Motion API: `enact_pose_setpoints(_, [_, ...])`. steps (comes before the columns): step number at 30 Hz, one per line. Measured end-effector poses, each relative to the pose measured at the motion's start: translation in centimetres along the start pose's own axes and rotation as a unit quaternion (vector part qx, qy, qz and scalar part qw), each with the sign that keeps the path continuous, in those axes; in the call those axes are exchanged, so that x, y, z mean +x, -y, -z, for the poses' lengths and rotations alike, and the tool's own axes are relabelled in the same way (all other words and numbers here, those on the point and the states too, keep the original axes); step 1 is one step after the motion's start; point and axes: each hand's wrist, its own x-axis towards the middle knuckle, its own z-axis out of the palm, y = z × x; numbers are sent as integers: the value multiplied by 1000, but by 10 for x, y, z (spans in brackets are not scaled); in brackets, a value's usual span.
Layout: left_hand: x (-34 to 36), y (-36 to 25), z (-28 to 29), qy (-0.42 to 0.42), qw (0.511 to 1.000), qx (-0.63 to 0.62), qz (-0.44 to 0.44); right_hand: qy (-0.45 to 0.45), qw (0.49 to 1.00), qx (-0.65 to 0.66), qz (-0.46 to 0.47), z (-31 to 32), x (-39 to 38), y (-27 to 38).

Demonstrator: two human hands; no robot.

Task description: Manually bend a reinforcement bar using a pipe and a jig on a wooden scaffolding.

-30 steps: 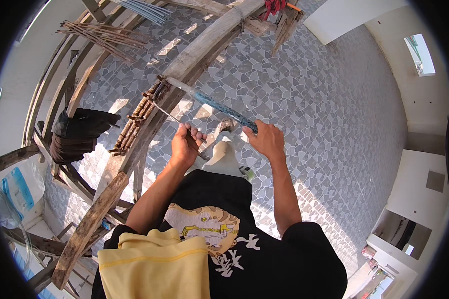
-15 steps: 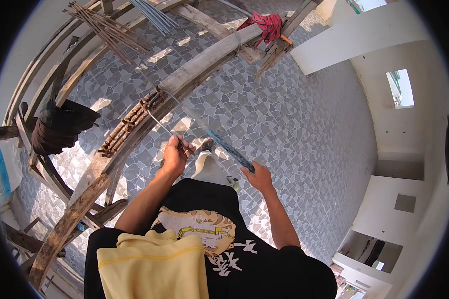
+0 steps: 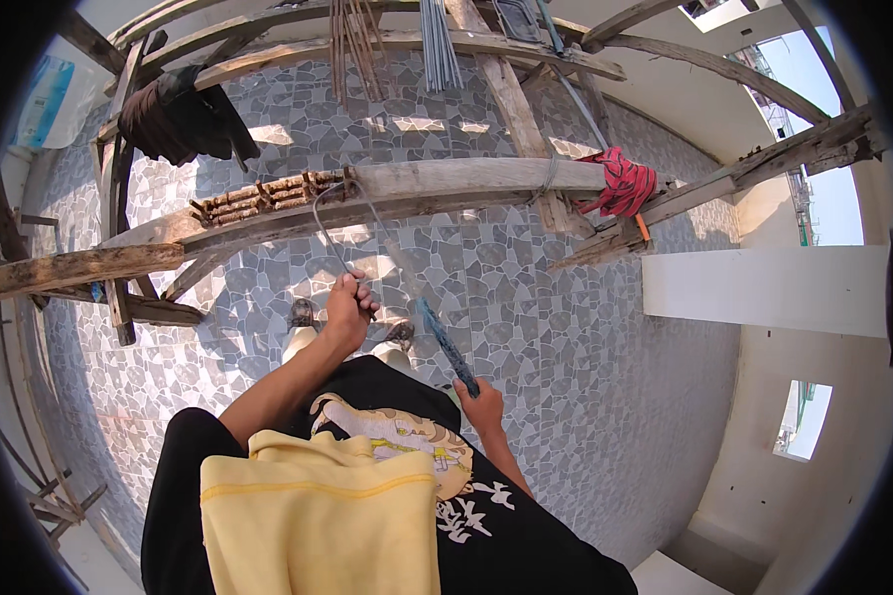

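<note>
My left hand (image 3: 346,315) is closed on a thin steel rod (image 3: 328,241), which rises to a bend at a jig of rusty bar pieces (image 3: 268,198) on a weathered wooden beam (image 3: 466,183). My right hand (image 3: 481,406), lower and to the right, grips a blue-mottled pipe (image 3: 437,329), its far part grey and angled up toward the bend. Both hands are in front of my body, below the beam.
Beyond lie more timber rails (image 3: 585,61), bundled rods (image 3: 442,55), dark cloths (image 3: 174,119) and a red bundle (image 3: 625,183). A white slab (image 3: 764,288) juts in at right. Below are the tiled floor (image 3: 566,387) and my feet.
My right hand and the pipe have swung downward and toward my body, opening the angle at the bend. The camera view has turned, so the beam lies more horizontally.
</note>
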Motion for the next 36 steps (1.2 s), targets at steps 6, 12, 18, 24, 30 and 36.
enact_pose_setpoints(6, [12, 32, -56, -28, 997, -44, -62, -5, 993, -80, 81, 77, 95, -22])
enact_pose_setpoints(12, [27, 38, -83, -54, 998, 1, -19, 14, 982, -136, 132, 134, 188, -30])
enact_pose_setpoints(18, [29, 42, -91, -69, 997, 8, -19, 35, 971, -145, 186, 137, 226, -42])
enact_pose_setpoints(24, [29, 41, -88, -54, 998, -2, -14, 80, 973, -117, 181, 140, 243, -44])
enact_pose_setpoints(30, [25, 38, -82, -64, 997, -25, -47, 58, 987, -54, 137, 109, 169, -55])
enact_pose_setpoints(36, [27, 33, -69, -65, 995, -67, -42, 100, 993, 9, 66, 94, 117, -51])
